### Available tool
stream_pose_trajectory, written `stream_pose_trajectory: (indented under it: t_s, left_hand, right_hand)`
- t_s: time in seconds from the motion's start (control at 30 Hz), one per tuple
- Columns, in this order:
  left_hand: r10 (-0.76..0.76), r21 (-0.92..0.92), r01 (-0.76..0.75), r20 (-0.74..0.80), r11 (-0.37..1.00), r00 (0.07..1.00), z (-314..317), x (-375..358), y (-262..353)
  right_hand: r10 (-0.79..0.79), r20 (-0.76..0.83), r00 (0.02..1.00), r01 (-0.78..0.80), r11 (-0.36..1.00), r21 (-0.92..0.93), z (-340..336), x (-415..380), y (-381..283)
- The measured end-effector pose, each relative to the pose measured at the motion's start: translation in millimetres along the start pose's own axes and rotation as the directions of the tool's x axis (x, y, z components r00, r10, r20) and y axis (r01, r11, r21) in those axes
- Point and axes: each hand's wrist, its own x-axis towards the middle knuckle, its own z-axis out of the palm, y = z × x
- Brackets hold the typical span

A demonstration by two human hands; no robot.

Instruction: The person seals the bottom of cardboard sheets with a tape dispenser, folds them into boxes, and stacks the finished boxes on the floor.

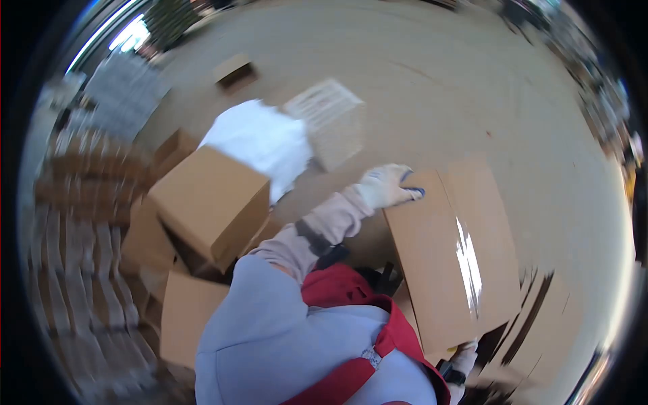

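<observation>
A large closed cardboard box [435, 256], with a shiny strip of clear tape along its top, is in front of me on the right. My left hand [390, 187], in a white glove with blue fingertips, grips its far left corner, thumb and fingers apart. At the near end of the same box, my right hand [464, 354] is gloved too and holds the lower edge. The box hides most of the right hand's fingers.
To my left, an upturned cardboard box [212, 196] lies on other cartons. Beyond it are a white sack [256, 138] and a pale slatted crate [331, 125]. Flattened cardboard [540, 331] stands at right. A small carton [236, 73] sits farther off on the floor.
</observation>
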Motion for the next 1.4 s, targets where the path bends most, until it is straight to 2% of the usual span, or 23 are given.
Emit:
stream_pose_trajectory:
  t_s: [0.1,0.13,0.17,0.23,0.3,0.33,0.4,0.47,0.53,0.6,0.67,0.7,0.77,0.8,0.83,0.87,0.93,1.0,1.07,1.17,1.23,1.27,1.4]
  left_hand:
    - [-0.139,0.024,0.163,-0.413,0.986,0.900,-110.1,-105.5,-35.0]
    - [-0.205,-0.071,0.195,-0.478,0.978,0.854,-145.5,-140.5,-43.7]
    - [-0.074,0.008,0.107,-0.671,0.994,0.738,-183.0,-177.6,-39.9]
    - [-0.179,0.078,0.534,-0.894,0.842,0.411,-239.9,-259.5,-8.3]
    - [0.437,0.400,0.831,-0.873,0.386,0.218,-279.7,-338.8,0.1]
    - [0.605,0.436,0.861,-0.769,0.261,0.206,-277.3,-351.5,39.2]
    - [0.793,0.627,0.531,-0.590,0.570,-0.154,-263.9,-343.3,53.7]
    - [0.731,0.741,-0.222,-0.667,0.633,-0.144,-232.9,-296.7,52.3]
    - [0.520,0.413,-0.431,-0.838,0.802,0.166,-185.8,-229.1,22.8]
    - [0.198,-0.200,-0.642,-0.847,0.740,0.493,-134.8,-138.4,-33.4]
    - [-0.256,-0.751,-0.130,-0.375,0.648,0.891,-38.0,-45.2,-63.9]
    - [-0.236,-0.770,-0.024,-0.226,0.638,0.945,23.3,-9.0,-66.9]
    - [-0.301,-0.792,0.481,0.387,0.376,0.872,168.9,43.6,-80.9]
    - [-0.274,-0.673,0.596,0.532,0.438,0.801,216.3,38.9,-49.8]
    - [-0.300,-0.359,0.591,0.608,0.722,0.735,320.0,56.1,-104.5]
    - [-0.406,-0.652,0.758,0.698,-0.018,0.590,413.3,59.9,-126.9]
    - [-0.375,-0.533,0.415,0.834,-0.738,0.404,502.5,49.4,-116.4]
    - [-0.557,-0.592,0.710,0.760,-0.381,0.335,540.0,25.8,-103.4]
    - [-0.699,-0.451,0.892,0.625,0.042,0.349,557.9,-7.5,-100.6]
    - [-0.668,-0.289,0.847,0.522,0.446,0.530,558.8,-26.7,-123.0]
    - [-0.584,-0.148,0.751,0.540,0.643,0.606,522.1,-25.2,-114.6]
    - [-0.611,-0.029,0.704,0.474,0.709,0.634,482.8,-17.4,-86.1]
    - [-0.463,-0.349,0.711,0.571,0.611,0.678,470.7,-15.5,-109.2]
  right_hand:
    - [0.041,0.186,0.982,-0.034,0.999,-0.038,-38.3,64.4,-120.8]
    - [-0.228,0.203,0.952,0.047,0.765,0.642,-30.1,78.2,-161.4]
    - [-0.417,0.164,0.894,0.132,0.595,0.792,-55.2,74.9,-220.7]
    - [-0.715,0.124,0.688,0.408,0.523,0.749,-111.7,33.6,-331.2]
    - [-0.857,0.299,0.420,0.694,0.516,0.502,-183.7,-35.5,-416.6]
    - [-0.986,-0.055,0.160,0.746,0.084,0.661,-183.3,-59.8,-416.2]
    - [-0.980,-0.174,-0.099,0.718,-0.191,0.669,-191.6,-79.2,-412.8]
    - [-0.968,-0.210,-0.137,0.733,-0.242,0.636,-174.5,-56.4,-391.6]
    - [-0.966,-0.241,0.099,0.683,-0.111,0.722,-132.0,-12.2,-353.5]
    - [-0.885,-0.090,0.456,0.632,0.251,0.733,-98.3,6.3,-294.7]
    - [-0.844,-0.217,0.490,0.748,0.280,0.601,-48.3,33.9,-215.1]
    - [-0.809,-0.293,0.510,0.778,0.288,0.559,-24.8,37.5,-179.6]
    - [-0.602,-0.134,0.787,0.449,0.412,0.793,0.5,17.8,-125.6]
    - [-0.443,0.062,0.894,0.147,0.422,0.894,12.5,-0.9,-102.7]
    - [-0.251,0.253,0.934,-0.159,0.340,0.927,24.5,-20.1,-80.0]
    - [-0.099,0.341,0.935,-0.308,0.249,0.918,42.8,-35.1,-66.2]
    - [0.109,0.459,0.882,-0.469,0.088,0.879,50.4,-67.0,-48.0]
    - [0.246,0.364,0.898,-0.396,0.098,0.913,69.8,-102.1,-33.4]
    - [0.320,0.491,0.810,-0.486,-0.100,0.868,70.3,-130.8,-35.3]
    - [0.413,0.617,0.670,-0.561,-0.263,0.785,81.9,-162.3,-40.9]
    - [0.420,0.493,0.761,-0.496,-0.111,0.861,69.5,-157.3,-55.1]
    - [0.416,0.438,0.797,-0.466,-0.037,0.884,76.6,-158.8,-54.1]
    - [0.408,0.348,0.844,-0.383,0.004,0.924,48.7,-130.4,-51.4]
